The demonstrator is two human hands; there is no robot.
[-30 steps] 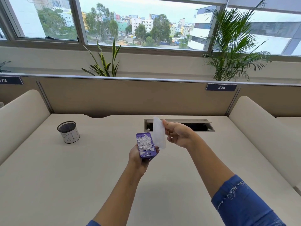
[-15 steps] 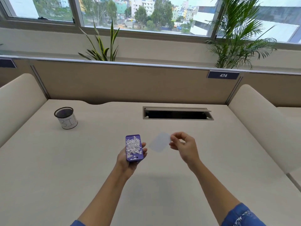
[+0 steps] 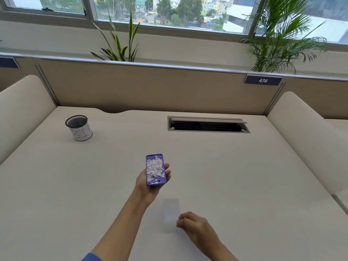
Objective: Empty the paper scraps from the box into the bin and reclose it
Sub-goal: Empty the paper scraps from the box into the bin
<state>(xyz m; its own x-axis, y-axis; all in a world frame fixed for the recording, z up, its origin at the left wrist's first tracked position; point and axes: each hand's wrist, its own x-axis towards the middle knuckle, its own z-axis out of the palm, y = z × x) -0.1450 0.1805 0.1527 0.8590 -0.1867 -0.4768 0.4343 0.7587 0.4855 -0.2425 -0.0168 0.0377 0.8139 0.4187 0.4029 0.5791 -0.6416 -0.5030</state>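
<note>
A small purple box [image 3: 148,177] lies open in my left hand [image 3: 150,187], held level above the middle of the desk. White paper scraps [image 3: 154,168] fill it. Its clear lid [image 3: 171,213] lies flat on the desk near the front, and my right hand [image 3: 194,226] pinches the lid's right edge. The bin [image 3: 81,131], a small black mesh cup with a white band marked BIN, stands upright at the far left of the desk, well away from both hands.
The beige desk [image 3: 235,176] has an open cable slot [image 3: 207,126] at the back centre. Padded dividers rise on the left [image 3: 20,110] and right [image 3: 305,132]. A partition with a 474 label [image 3: 262,80] closes the back.
My right hand carried the clear lid away from the box, down and toward me, and set it on the desk. The left hand kept the open box roughly level.
</note>
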